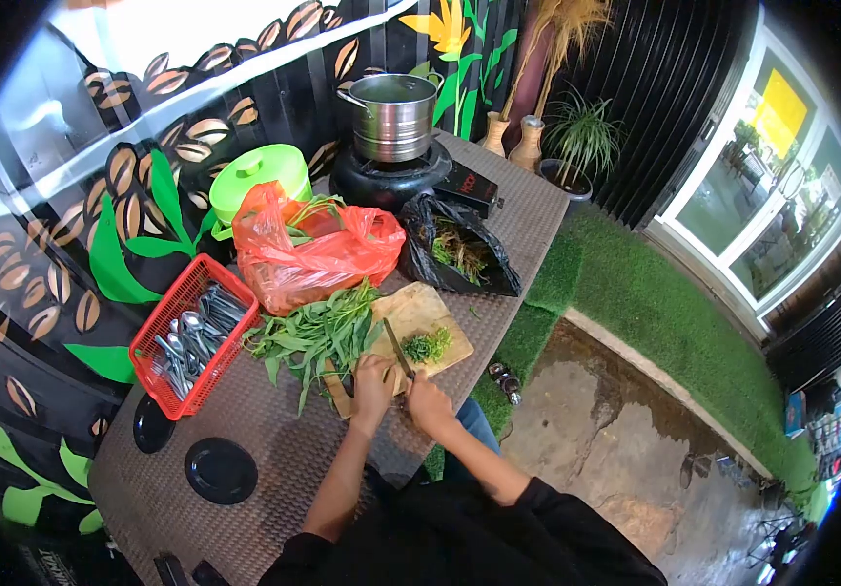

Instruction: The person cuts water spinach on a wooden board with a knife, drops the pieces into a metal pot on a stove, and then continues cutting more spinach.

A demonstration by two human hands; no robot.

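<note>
My right hand point(429, 402) is closed round the handle of a knife point(397, 344), whose blade points up and away over a wooden cutting board point(454, 337). Beside it my left hand point(373, 383) has its fingers bent down at the board's near left edge, close to the blade; what lies under them is too hidden to tell. Chopped greens point(427, 345) form a small pile on the board, right of the blade. A heap of long leafy greens point(318, 337) lies to the left, partly against the board.
Behind are a red plastic bag point(313, 256), a black bag point(457, 249) with stems, a green lidded container point(262, 176) and a steel pot point(394, 122) on a stove point(386, 181). A red basket point(196, 337) of cutlery and black plates point(221, 471) stand on the left.
</note>
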